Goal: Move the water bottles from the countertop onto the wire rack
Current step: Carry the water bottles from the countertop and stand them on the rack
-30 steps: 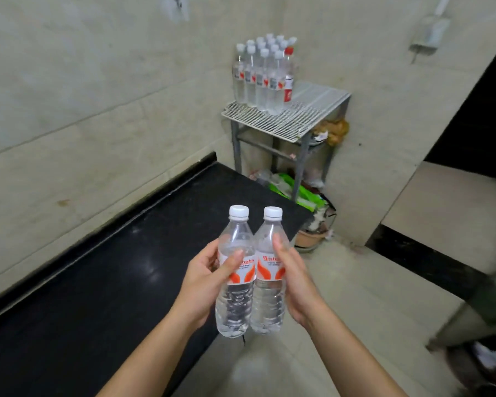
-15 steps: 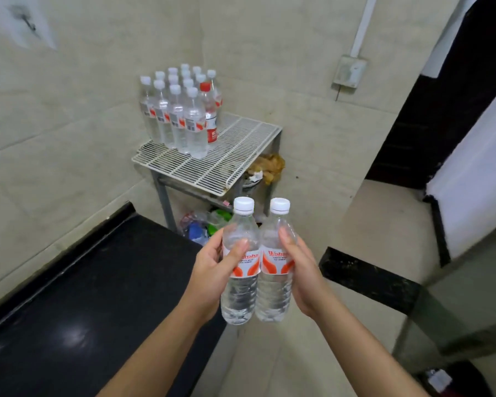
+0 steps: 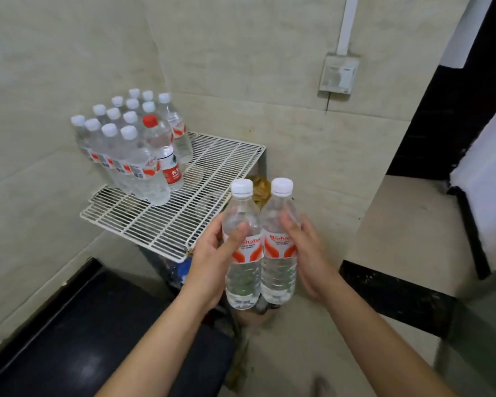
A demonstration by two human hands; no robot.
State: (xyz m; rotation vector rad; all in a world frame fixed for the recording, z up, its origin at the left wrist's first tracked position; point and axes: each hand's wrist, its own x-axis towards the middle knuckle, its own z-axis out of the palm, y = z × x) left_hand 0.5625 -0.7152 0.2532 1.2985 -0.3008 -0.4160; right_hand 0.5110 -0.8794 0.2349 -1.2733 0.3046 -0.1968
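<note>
Closer now than half a second ago, the rack (image 3: pixel 184 224) fills more of the view, and the two held bottles have come up to its near right corner. Less of the black table (image 3: pixel 69 339) shows at lower left than before.

Left hand (image 3: pixel 212 259) wraps the left bottle (image 3: pixel 242 253); its thumb lies across the front of the label and the other fingers curl behind. Right hand (image 3: pixel 304 253) wraps the right bottle (image 3: pixel 278 247) the same way from the other side. Each grip is closed around its own bottle at label height. Both bottles stand upright, long axis vertical, white caps pointing up and bases down. They press side by side, touching along their bodies, and are carried in the air just beside the rack's front right edge, not resting on it. Their labels, white with orange marks, face the camera.

On the rack's far left part stands a tight cluster of bottles (image 3: pixel 121 156), all upright with caps up, most white-capped. One red-capped bottle (image 3: pixel 162 156) stands at the cluster's right front. Another white-capped one (image 3: pixel 175 130) stands behind it, nearest the wall. The right half of the rack's wire top is bare. A wall socket (image 3: pixel 338 74) sits on the tiled wall above, well apart from the rack.
</note>
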